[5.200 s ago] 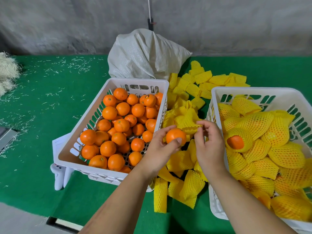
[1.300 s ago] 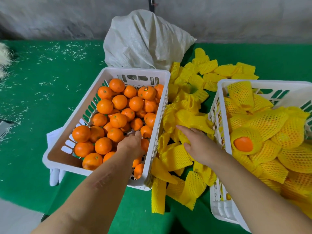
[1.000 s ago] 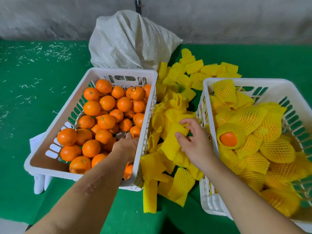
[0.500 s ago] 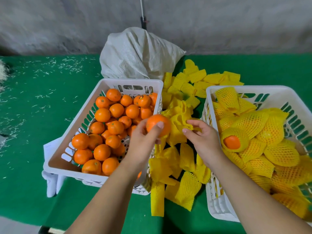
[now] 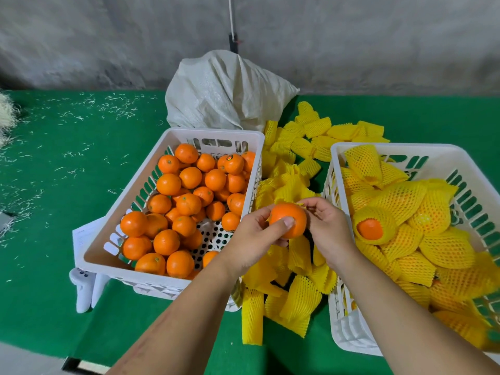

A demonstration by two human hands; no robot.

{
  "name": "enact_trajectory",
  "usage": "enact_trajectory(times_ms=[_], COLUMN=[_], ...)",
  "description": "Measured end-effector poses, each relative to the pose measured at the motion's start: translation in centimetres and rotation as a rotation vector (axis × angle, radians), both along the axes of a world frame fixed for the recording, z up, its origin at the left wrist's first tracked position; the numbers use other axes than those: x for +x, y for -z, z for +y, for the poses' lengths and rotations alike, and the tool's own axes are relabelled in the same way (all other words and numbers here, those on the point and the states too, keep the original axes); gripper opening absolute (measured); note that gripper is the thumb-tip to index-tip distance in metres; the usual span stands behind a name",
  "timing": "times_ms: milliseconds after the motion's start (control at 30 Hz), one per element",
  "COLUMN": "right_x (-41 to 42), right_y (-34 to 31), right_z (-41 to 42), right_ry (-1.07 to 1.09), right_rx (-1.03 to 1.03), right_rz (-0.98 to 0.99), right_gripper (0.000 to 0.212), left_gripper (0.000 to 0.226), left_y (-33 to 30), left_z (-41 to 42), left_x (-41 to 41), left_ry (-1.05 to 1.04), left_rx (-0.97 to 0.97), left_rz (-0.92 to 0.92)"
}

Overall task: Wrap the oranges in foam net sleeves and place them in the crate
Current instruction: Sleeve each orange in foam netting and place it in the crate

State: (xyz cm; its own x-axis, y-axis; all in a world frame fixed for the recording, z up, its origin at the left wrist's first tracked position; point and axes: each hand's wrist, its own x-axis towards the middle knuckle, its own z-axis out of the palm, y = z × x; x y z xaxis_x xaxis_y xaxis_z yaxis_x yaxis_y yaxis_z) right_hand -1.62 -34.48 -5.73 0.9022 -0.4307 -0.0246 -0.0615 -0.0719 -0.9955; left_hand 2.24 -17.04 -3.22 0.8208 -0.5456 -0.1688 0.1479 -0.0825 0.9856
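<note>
Orange oranges [image 5: 189,204], yellow netted sleeves [image 5: 297,304], white crates [image 5: 351,336], green table [image 5: 67,163].

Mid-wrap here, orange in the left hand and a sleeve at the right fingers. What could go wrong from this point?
1. The orange is held by the left hand over the gap between crates; if it slips it may drop into the loose sleeve pile.
2. The right hand pinches only an edge of the foam sleeve, so it could tear or bunch.
3. The right crate is heaped, so another wrapped orange may roll off.

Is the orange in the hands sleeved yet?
Not yet: the round orange shows bare peel in the left hand; the right hand touches it.
</note>
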Motion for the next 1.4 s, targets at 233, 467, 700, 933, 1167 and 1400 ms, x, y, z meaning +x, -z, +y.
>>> enact_trajectory(times_ms=[233, 467, 700, 933, 1167, 1400], right_x=[-1.8, -2.8, -2.5, -2.4, -2.5, -2.6], right_y=[-0.5, -1.0, -0.5, -0.3, -0.2, -0.5], right_z=[1.0, 1.9, 1.8, 1.4, 1.9, 1.8], right_ry=[0.006, -0.019, 0.04, -0.004, 0.02, 0.013], right_rx=[-0.471, -0.831, -0.768, -0.933, -0.668, -0.771], right_rz=[-0.314, -0.445, -0.315, -0.599, -0.429, -0.577], right_gripper=[0.014, 0.027, 0.037, 0.02, 0.036, 0.02], left_gripper=[0.067, 0.052, 0.073, 0.05, 0.073, 0.07], left_y=[0.7, 0.9, 1.8, 1.2, 0.9, 1.2], left_z=[-0.6, -0.1, 0.1, -0.5, -0.1, -0.1], left_x=[-0.1, 0.0, 0.2, 0.1, -0.2, -0.1], left_ry=[-0.182, -0.187, -0.047, -0.282, -0.049, -0.166], left_rx=[-0.092, -0.206, -0.168, -0.188, -0.13, -0.138], left_rz=[-0.122, -0.071, -0.18, -0.163, -0.223, -0.232])
